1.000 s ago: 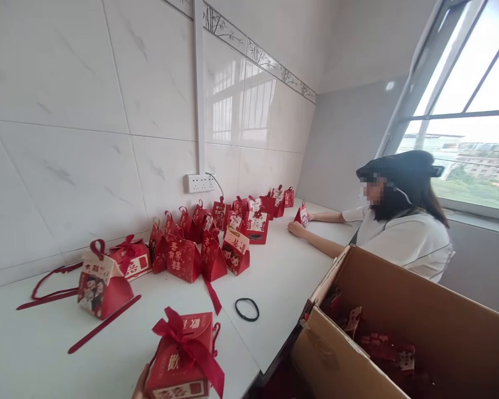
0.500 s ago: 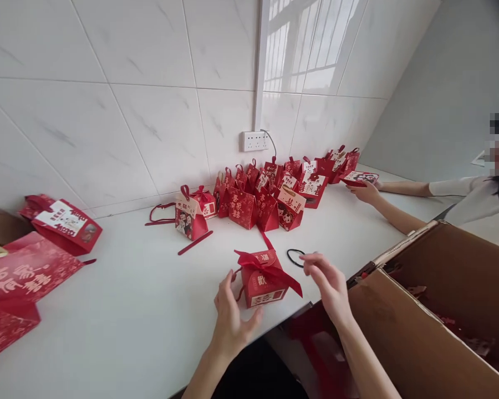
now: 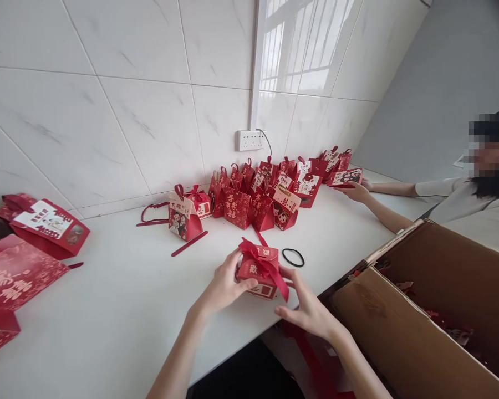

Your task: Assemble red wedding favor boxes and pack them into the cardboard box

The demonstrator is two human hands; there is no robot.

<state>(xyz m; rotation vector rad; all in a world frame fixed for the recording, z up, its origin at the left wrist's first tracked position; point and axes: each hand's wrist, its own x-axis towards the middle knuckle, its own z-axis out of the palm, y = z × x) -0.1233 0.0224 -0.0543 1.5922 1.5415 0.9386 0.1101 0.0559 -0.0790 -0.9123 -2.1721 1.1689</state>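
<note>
A small red gift box (image 3: 255, 270) with gold lettering sits on the white counter in front of me. A red ribbon (image 3: 270, 269) crosses its top and droops over the right front corner. My left hand (image 3: 228, 282) grips the box's left side, thumb along the front and fingers behind. At the right side is my right hand (image 3: 305, 302), its fingertips by the box and ribbon and its thumb spread away; whether those fingertips touch is partly hidden. Just behind it, a black elastic band (image 3: 293, 257) lies on the counter.
Several red gift boxes (image 3: 237, 206) stand along the tiled wall. Larger red boxes (image 3: 23, 271) lie at far left. A loose red strip (image 3: 189, 244) rests on the counter (image 3: 120, 310). An open cardboard carton (image 3: 382, 327) blocks the right. Beyond it, a co-worker's hands hold a red box (image 3: 346, 177).
My left hand has closed on the gift box, and the box has turned a little. My right hand has come in from the right to the box's side.
</note>
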